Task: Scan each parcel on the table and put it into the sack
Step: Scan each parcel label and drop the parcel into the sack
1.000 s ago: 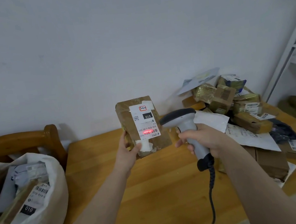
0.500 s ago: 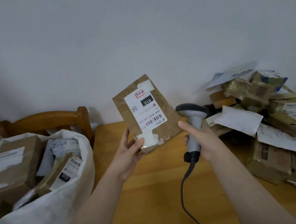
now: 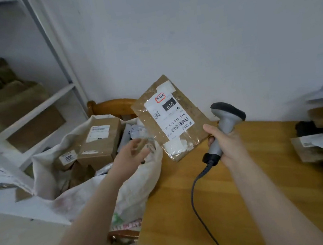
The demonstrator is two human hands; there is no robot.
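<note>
Left fingers (image 3: 144,145): loosely spread and nearly straight, palm turned up; blurred, their tips just beside the lower left edge of the parcel (image 3: 188,145). Whether they touch it I cannot tell.
Left hand (image 3: 132,156): above the mouth of the sack, with no thumb showing on the parcel's face.
Right fingers (image 3: 208,129): curled tight round the scanner's handle, thumb up by the parcel's lower right corner.
Right hand (image 3: 228,144): grips the scanner (image 3: 227,116) upright, head tilted toward the wall.
Parcel: flat brown packet, tilted, white label facing the camera, between the two hands, over the table's left edge and the sack's rim.
Cable (image 3: 194,192): black, hanging from the handle down across the table.
Sack (image 3: 138,187): white, open, against the table's left side, with brown boxes (image 3: 101,142) inside.
Table (image 3: 248,193): wooden; more parcels (image 3: 321,142) piled at its right.
Chair (image 3: 111,106): wooden back, behind the sack.
Shelf (image 3: 37,109): white, far left, blurred.
</note>
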